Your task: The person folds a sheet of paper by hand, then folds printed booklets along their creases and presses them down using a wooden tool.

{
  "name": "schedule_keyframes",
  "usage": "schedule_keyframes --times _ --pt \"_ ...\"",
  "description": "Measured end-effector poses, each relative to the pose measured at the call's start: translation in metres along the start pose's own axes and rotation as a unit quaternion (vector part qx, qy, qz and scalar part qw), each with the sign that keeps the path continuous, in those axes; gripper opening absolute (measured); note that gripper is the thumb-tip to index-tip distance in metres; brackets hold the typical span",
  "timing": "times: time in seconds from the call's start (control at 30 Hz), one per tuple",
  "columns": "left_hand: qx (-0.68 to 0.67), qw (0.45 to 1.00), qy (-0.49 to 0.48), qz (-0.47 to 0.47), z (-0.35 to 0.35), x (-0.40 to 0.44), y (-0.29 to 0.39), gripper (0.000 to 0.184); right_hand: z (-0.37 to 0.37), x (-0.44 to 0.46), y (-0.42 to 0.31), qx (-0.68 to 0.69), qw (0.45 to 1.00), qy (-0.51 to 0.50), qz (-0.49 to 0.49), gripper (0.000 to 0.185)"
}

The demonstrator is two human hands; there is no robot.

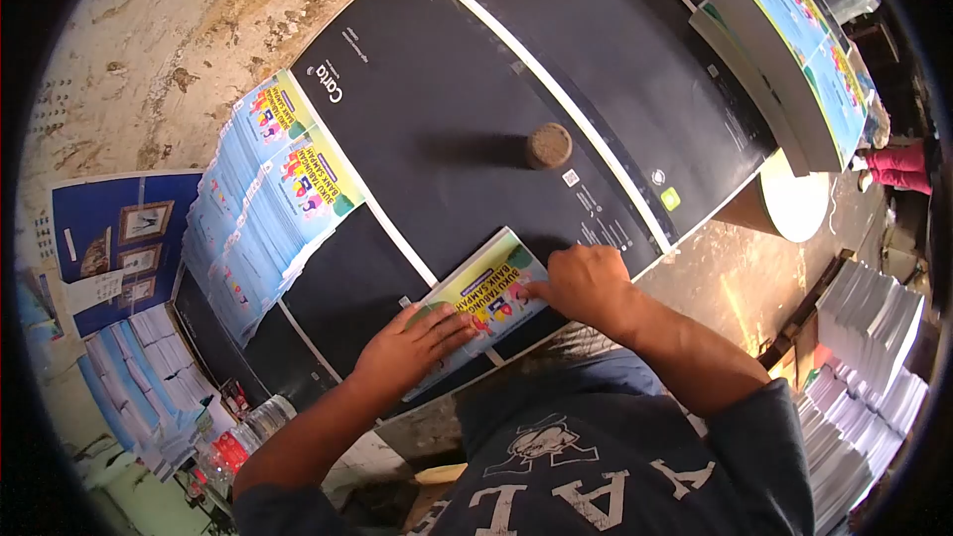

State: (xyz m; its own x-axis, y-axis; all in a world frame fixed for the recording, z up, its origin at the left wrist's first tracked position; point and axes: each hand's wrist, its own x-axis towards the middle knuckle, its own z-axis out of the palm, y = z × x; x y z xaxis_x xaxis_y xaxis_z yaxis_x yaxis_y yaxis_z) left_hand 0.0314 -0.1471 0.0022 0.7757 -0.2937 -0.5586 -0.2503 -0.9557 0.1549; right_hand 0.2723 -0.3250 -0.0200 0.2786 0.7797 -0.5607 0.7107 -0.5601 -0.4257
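Note:
A printed booklet (494,283) with a yellow, green and blue cover lies at the near edge of the black-covered table, in front of my body. My left hand (412,345) rests flat on its left part, fingers stretched out across the cover. At the booklet's right end, my right hand (593,286) is closed, its thumb against the cover's edge; the curled fingertips are hidden. Farther left, many matching covers (268,203) lie fanned out in overlapping rows.
A short brown cylinder (549,146) stands on the black table surface (457,69). A thick stack of printed sheets (794,50) sits at the far right corner. Paper piles (864,337) stand low at right, more bundles (149,377) at left. Another person's pink-clad legs (901,167) show at right.

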Motion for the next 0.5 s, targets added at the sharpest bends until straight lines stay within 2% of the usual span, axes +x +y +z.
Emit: schedule_keyframes --times 0.13,0.2,0.23,0.3,0.33,0.37,0.5 --pt "0.017 1.000 -0.012 -0.016 -0.010 0.002 0.004 0.063 0.007 -0.009 0.001 -0.003 0.999 0.032 0.008 0.058" --pt "0.024 1.000 0.005 -0.013 -0.008 0.002 0.005 0.061 0.009 -0.022 -0.010 0.069 0.979 0.188 0.042 0.055" --pt "0.030 0.999 0.021 -0.011 -0.005 0.002 0.004 0.060 0.017 -0.024 -0.022 0.109 0.960 0.258 -0.022 0.053" --pt "0.036 0.999 0.014 -0.009 0.008 -0.003 0.001 0.056 0.049 -0.023 -0.056 0.189 0.913 0.288 -0.218 0.051" --pt "0.038 0.999 0.016 -0.015 0.013 -0.004 0.002 0.053 0.051 -0.023 -0.071 0.189 0.924 0.235 -0.235 0.055" --pt "0.039 0.999 0.010 -0.007 0.014 -0.004 0.003 0.053 0.067 -0.007 -0.078 0.217 0.881 0.313 -0.279 0.063" --pt "0.034 0.999 0.025 -0.025 0.012 0.002 -0.001 0.042 0.088 0.018 -0.084 0.190 0.900 0.299 -0.256 0.077"
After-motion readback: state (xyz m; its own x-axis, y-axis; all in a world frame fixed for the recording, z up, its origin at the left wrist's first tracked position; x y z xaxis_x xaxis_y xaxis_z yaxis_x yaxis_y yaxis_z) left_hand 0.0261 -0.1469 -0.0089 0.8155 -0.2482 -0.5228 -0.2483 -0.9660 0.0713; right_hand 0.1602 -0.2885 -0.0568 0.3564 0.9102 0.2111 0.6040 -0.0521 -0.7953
